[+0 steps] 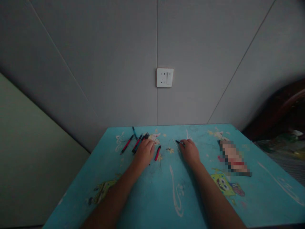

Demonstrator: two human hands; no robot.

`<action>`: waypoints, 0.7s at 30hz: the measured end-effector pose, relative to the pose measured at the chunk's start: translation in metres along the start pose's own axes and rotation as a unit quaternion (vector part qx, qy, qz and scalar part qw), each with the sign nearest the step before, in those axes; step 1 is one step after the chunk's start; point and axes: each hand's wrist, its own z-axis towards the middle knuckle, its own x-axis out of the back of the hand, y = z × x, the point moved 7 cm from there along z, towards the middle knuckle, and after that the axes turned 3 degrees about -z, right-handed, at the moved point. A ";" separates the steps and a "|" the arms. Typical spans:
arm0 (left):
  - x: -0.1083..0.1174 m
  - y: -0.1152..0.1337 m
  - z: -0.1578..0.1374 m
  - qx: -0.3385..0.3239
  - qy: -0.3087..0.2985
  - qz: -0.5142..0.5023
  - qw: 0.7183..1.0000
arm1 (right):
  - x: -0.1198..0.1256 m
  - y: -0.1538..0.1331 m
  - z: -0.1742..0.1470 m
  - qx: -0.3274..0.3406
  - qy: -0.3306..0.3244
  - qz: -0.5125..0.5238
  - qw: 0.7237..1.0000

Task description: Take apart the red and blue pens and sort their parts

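It's dim in here, a flat grey light I can't trace to its source, palest across the middle of the wall [128, 70] and sinking into murk at the corners. A soft shadow hugs the right forearm [211, 190] on the tabletop [152, 197]; the pens [127, 145] look slightly soft, the outer edges stretch, and coarse blocks [234, 157] mask a patch at right.

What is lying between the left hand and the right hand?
From left hand to right hand, the head view shows a red pen, a small dark piece and a thin white stick.
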 end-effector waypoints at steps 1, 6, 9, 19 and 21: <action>0.007 -0.002 -0.004 -0.006 -0.010 0.031 0.999 | -0.003 0.001 0.001 0.000 -0.007 0.001 1.000; 0.040 -0.038 -0.019 0.058 0.013 0.133 0.989 | -0.009 0.012 0.003 -0.024 -0.001 -0.001 1.000; 0.037 -0.052 -0.022 0.084 -0.006 0.145 0.986 | -0.005 0.018 0.003 -0.040 0.021 -0.002 0.999; 0.017 -0.050 -0.027 0.091 -0.006 0.123 0.988 | 0.009 -0.030 -0.011 0.061 0.021 0.100 0.993; 0.017 -0.050 -0.027 0.091 -0.005 0.113 0.989 | 0.010 -0.034 -0.011 0.065 0.012 0.109 0.992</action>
